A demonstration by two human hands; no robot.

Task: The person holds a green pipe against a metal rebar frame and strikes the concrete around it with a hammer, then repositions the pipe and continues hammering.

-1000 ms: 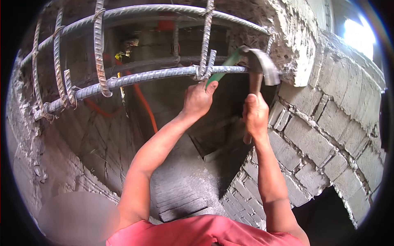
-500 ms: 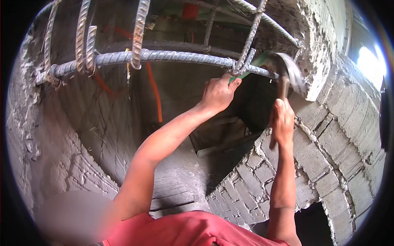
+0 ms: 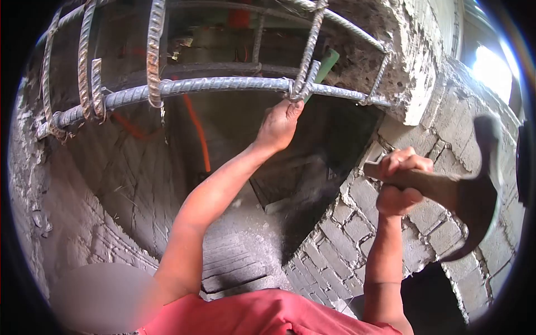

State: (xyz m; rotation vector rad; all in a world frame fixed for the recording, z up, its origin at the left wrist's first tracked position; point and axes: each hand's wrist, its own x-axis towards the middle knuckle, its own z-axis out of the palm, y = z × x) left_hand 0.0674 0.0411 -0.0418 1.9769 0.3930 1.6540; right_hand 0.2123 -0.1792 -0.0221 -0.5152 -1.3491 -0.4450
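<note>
My left hand (image 3: 279, 125) is closed around the lower end of a green rod-like tool (image 3: 328, 62), just below a tied rebar joint. The tool slants up to the right behind the horizontal rebar (image 3: 223, 85), toward the rough concrete (image 3: 385, 72); its tip is hard to make out. Out to the right, my right hand (image 3: 399, 198) grips the handle of a claw hammer (image 3: 487, 192). The hammer is held apart from the green tool, in front of the block wall, its curved claw pointing down.
Upright rebar ties (image 3: 155, 56) cross the horizontal bar. An orange conduit (image 3: 198, 134) hangs behind it. A block wall (image 3: 441, 206) with rough mortar joints rises at the right, a rough plastered wall (image 3: 72, 190) at the left. Concrete steps (image 3: 234, 257) lie below.
The hammer has swung from beside the concrete edge down and out to the right, its head turned outward. My left hand keeps its grip under the rebar. The view has shifted slightly.
</note>
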